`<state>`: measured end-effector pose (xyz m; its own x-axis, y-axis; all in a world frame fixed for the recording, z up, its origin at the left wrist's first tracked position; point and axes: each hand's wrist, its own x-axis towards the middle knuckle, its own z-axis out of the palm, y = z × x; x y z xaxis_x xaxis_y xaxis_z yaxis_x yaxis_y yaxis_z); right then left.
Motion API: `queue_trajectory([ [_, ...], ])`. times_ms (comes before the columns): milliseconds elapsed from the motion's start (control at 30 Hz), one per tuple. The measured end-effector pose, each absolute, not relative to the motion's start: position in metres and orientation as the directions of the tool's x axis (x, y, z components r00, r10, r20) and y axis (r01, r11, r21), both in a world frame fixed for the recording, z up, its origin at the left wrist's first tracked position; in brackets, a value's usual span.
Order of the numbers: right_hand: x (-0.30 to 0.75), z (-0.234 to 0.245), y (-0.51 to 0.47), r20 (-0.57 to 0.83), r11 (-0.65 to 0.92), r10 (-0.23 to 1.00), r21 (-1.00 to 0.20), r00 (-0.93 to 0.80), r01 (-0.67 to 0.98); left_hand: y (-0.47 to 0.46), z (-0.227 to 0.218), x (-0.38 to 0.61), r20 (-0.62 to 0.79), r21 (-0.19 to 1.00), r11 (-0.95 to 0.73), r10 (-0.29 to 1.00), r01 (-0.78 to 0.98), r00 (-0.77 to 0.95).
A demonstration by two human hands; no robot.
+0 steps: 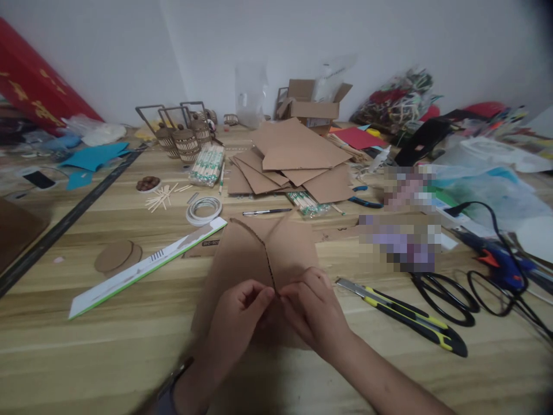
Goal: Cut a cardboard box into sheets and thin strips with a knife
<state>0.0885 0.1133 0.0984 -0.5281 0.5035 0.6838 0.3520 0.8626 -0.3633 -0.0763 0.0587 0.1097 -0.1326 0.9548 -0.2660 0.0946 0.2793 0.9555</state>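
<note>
A brown piece of corrugated cardboard (242, 259) lies in front of me. A dark corrugated edge runs down its middle and forks at the far end. With thumb and fingers closed, my left hand (239, 311) pinches the cardboard at the near end of that edge. My right hand (317, 308) meets it from the other side, its fingertips also closed on the cardboard. The fingertips nearly touch, and they hide the exact spot they grip. A yellow and black utility knife (406, 317) rests to the right of my right hand.
Left lie a white ruler-like strip with a green edge (147, 268), cardboard discs (114, 256) and tape rolls (204, 211). Stacked cardboard (302, 147) and a pen (266, 212) are beyond. Black-handled scissors (447, 297) and a blue glue gun (507, 268) with its cable are right.
</note>
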Motion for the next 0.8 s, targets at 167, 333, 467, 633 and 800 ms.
queue_trajectory([
  [167, 0.089, 0.0955, 0.1149, 0.691, 0.866, 0.495, -0.345, -0.527, 0.362, 0.0543, 0.11, -0.0729, -0.196, 0.955, 0.222, 0.97, 0.194, -0.145],
  [333, 0.0866, 0.0943, 0.1131, 0.695, 0.878, 0.469, -0.299, -0.545, 0.375, 0.0533, 0.1121, -0.0705, -0.19, 0.934, 0.23, 0.968, 0.272, -0.165],
  [467, 0.0858, 0.0937, 0.1118, 0.68, 0.871, 0.479, -0.287, -0.555, 0.4, 0.0554, 0.1127, -0.0694, -0.185, 0.922, 0.232, 0.967, 0.311, -0.174],
  [633, 0.0852, 0.094, 0.1114, 0.671, 0.866, 0.493, -0.315, -0.554, 0.389, 0.0551, 0.1072, -0.0696, -0.176, 0.913, 0.233, 0.965, 0.334, -0.192],
  [800, 0.086, 0.0938, 0.1116, 0.671, 0.867, 0.497, -0.358, -0.55, 0.346, 0.054, 0.1078, -0.0703, -0.144, 0.918, 0.206, 0.969, 0.34, -0.199],
])
